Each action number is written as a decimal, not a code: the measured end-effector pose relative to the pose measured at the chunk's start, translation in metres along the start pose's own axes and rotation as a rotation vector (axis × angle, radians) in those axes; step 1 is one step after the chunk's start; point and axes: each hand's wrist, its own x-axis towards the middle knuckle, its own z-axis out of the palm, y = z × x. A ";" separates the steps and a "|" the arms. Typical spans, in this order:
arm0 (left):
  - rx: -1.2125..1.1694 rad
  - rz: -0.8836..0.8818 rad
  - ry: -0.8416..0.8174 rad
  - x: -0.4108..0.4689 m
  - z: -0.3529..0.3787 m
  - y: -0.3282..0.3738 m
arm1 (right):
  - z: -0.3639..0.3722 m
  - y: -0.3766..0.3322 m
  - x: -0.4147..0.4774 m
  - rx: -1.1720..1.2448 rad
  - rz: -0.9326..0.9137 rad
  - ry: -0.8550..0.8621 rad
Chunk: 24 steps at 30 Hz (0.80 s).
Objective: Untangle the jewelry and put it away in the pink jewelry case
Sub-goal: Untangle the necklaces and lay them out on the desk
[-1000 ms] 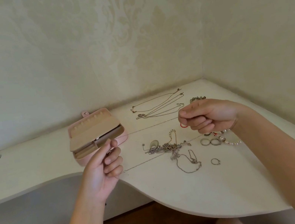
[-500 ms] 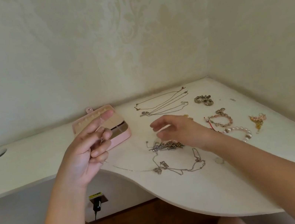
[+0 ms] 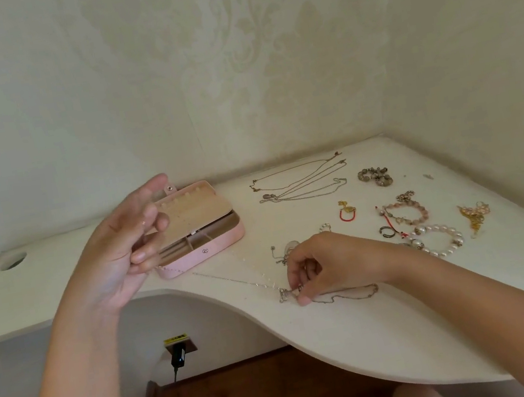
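The pink jewelry case [image 3: 222, 241] lies open on the white desk [image 3: 362, 330], its lid tipped back. My left hand [image 3: 123, 245] is raised in front of the case, fingers curled on the end of a thin silver chain [image 3: 236, 280]. The chain runs slack across the desk to my right hand [image 3: 330, 263], which pinches it at a small pendant [image 3: 284, 294] near the front edge. A silver tangle [image 3: 283, 253] sits just behind my right hand. Another chain [image 3: 349, 295] lies under my right wrist.
Straightened necklaces [image 3: 299, 181] lie at the back. To the right are a metal bead bracelet [image 3: 375, 177], a red loop charm [image 3: 348, 214], a pink bead bracelet [image 3: 410, 211], a pearl bracelet [image 3: 442, 239] and a gold piece [image 3: 474, 215]. A cable hole [image 3: 13, 261] is far left.
My right hand dropped from mid-air to the desk and took hold of the pendant. My left hand rose higher in front of the case. The chain went from taut to slack.
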 end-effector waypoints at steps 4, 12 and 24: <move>0.054 -0.023 0.048 0.000 -0.007 0.006 | -0.001 0.000 -0.001 0.028 0.026 -0.033; 0.166 -0.057 -0.047 0.003 -0.008 0.008 | -0.002 -0.001 -0.004 0.026 0.034 -0.062; 0.038 -0.086 0.300 0.009 -0.041 0.000 | -0.076 0.024 -0.045 0.126 0.250 -0.327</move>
